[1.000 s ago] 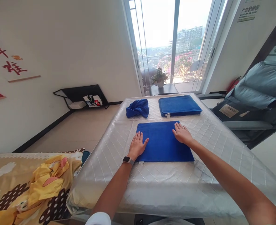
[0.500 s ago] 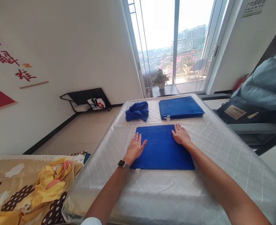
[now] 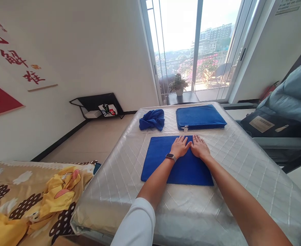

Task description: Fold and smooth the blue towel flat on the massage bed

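Observation:
A blue cloth [image 3: 155,160], spread as a flat rectangle, lies on the plastic-covered mattress [image 3: 114,201] in front of me. My left hand [image 3: 180,147] rests flat on its upper middle, fingers stretched out, with a watch on the wrist. Close beside it, thumbs nearly touching, my right hand [image 3: 199,147] lies flat near the cloth's far right corner. Behind the cloth is a stack of folded blue cloths [image 3: 201,117] with a white tag at its front edge. A crumpled blue cloth [image 3: 152,120] lies to the left of that stack.
A grey recliner [image 3: 283,141] stands along the right side. At lower left is a patterned bedspread [image 3: 25,177] with a yellow cloth [image 3: 60,188] on it. A potted plant [image 3: 179,85] sits on a chair by the glass door. A black rack [image 3: 99,102] lies against the wall.
My left hand has slid right across the cloth from its left edge to beside my right hand. My right hand stays near the far right corner. The view has shifted slightly.

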Motion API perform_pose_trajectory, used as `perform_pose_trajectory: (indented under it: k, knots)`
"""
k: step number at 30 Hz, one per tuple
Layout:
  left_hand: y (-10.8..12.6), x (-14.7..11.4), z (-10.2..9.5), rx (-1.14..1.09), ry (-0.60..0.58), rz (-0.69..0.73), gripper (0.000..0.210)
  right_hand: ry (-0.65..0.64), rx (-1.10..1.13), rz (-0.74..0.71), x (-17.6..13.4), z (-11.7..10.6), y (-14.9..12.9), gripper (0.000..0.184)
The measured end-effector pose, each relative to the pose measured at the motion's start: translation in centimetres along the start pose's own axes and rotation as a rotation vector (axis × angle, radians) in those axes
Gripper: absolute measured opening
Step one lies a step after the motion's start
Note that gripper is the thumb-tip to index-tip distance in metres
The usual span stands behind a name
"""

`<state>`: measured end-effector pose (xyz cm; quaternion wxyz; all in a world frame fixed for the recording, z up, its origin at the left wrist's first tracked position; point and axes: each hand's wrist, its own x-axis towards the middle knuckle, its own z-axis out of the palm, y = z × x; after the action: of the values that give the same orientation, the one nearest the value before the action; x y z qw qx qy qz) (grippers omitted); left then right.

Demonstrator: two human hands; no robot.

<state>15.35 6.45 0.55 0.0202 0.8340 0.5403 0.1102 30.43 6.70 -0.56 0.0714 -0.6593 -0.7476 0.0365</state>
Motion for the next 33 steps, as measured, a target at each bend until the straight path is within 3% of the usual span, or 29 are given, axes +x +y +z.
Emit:
perform_pose_trajectory:
  k: [7,11,24,33]
  knots:
    - [-10.8,-4.9,-2.4,0.039,-0.021,-0.240,0.069,-0.012,0.022,0.024,0.2,0.0,-0.1,0.071]
    - [-14.7,-6.9,-3.1,0.040,-0.029,-0.352,0.071,-0.014,0.021,0.030,0.3,0.0,0.0,0.071]
    - [-15.1,-7.0,-2.7,0.015,-0.014,-0.371,0.079,-0.124,-0.103,0.015,1.5,-1.6,-0.2,0.071]
    - [-15.1,-6.9,-2.4,0.038,-0.012,-0.372,0.081,-0.054,-0.004,0.000,1.5,0.1,0.9,0.072]
